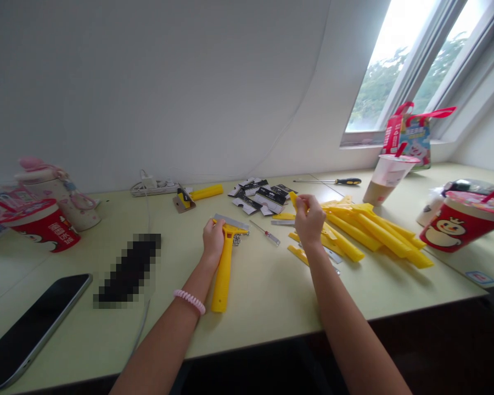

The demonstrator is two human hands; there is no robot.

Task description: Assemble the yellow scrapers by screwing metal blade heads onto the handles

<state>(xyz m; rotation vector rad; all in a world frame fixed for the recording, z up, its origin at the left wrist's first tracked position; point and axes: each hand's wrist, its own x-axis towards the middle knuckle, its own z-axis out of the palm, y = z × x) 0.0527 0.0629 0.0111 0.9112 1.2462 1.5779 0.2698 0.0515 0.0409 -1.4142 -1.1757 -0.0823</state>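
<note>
My left hand [213,240] is closed on the head of a yellow scraper [223,271], whose handle points down toward the table's front edge. A metal blade [236,223] lies along the top of that head. Just behind it sits a small heap of screws [237,240], partly hidden. My right hand [309,219], raised over the table, pinches a small yellow plastic strip [293,198]. Below this hand lie more yellow strips [297,254] and loose metal blades [332,253]. A small screwdriver [271,237] rests between my hands.
Yellow scraper handles [374,233] are piled at right. Black-and-white cards [263,196], another yellow scraper [206,192], a larger screwdriver [348,181] and a power strip [158,188] lie toward the wall. Drink cups [463,222] stand on both sides; a phone [37,323] is front left.
</note>
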